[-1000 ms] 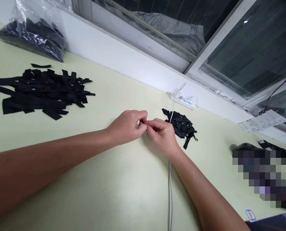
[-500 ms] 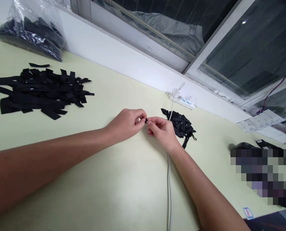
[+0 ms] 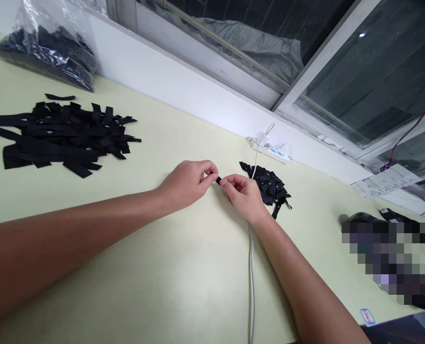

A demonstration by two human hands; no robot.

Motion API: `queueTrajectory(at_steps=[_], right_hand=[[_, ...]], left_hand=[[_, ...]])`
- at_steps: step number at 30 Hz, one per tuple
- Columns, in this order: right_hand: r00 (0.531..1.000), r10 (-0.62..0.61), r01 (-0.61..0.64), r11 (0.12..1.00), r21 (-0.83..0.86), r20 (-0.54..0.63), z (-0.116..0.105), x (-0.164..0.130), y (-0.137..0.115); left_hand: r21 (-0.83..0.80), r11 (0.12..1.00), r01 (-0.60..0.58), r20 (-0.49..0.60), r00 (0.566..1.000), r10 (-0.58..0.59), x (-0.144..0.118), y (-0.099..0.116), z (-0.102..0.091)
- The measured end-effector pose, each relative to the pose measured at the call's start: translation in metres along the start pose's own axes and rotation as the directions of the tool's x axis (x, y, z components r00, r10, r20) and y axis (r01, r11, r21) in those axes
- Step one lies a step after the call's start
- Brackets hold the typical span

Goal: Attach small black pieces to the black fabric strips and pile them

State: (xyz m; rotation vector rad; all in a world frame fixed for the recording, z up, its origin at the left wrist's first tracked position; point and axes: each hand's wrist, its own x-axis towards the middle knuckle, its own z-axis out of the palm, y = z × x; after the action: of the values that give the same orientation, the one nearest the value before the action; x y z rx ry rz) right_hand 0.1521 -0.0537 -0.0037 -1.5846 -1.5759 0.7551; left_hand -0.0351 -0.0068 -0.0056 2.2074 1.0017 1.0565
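Observation:
A small black fabric strip is pinched between my two hands above the middle of the table. My left hand grips its left end with thumb and forefinger. At the other end, the fingertips of my right hand are closed on the strip. Only a short length shows between them. Just beyond my right hand lies a small pile of black strips, some with tiny white marks. A larger pile of longer black strips spreads out at the left.
A clear plastic bag of black pieces stands at the back left. Against the wall is a white power strip; its cable crosses the table under my right forearm. A blurred-out dark object and a small label lie at the right.
My hands have drawn slightly apart, and a little more of the black strip shows between the fingertips. The piles stay as they were.

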Motion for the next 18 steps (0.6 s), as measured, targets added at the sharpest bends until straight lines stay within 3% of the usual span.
queueTrajectory(at_steps=[5, 9, 13, 18], right_hand=[[0.998, -0.030, 0.032, 0.998, -0.046, 0.048, -0.0015, -0.0012, -0.0014], [0.997, -0.034, 0.035, 0.999, -0.029, 0.064, -0.0024, -0.0002, -0.0003], [0.994, -0.040, 0.037, 0.999, 0.033, 0.098, -0.0038, 0.0022, 0.0036], [0.992, -0.038, 0.038, 0.999, 0.007, 0.119, -0.0051, 0.0026, 0.0037]], left_hand=[[-0.005, 1.000, 0.009, 0.023, 1.000, -0.009, -0.0004, 0.0019, -0.0015], [-0.044, 0.998, -0.052, 0.003, 0.999, 0.052, -0.0008, 0.0022, -0.0021], [-0.076, 0.992, -0.104, 0.054, 0.993, 0.108, -0.0018, 0.0027, -0.0030], [-0.112, 0.992, -0.059, 0.070, 0.995, 0.068, -0.0025, 0.0049, -0.0043]])
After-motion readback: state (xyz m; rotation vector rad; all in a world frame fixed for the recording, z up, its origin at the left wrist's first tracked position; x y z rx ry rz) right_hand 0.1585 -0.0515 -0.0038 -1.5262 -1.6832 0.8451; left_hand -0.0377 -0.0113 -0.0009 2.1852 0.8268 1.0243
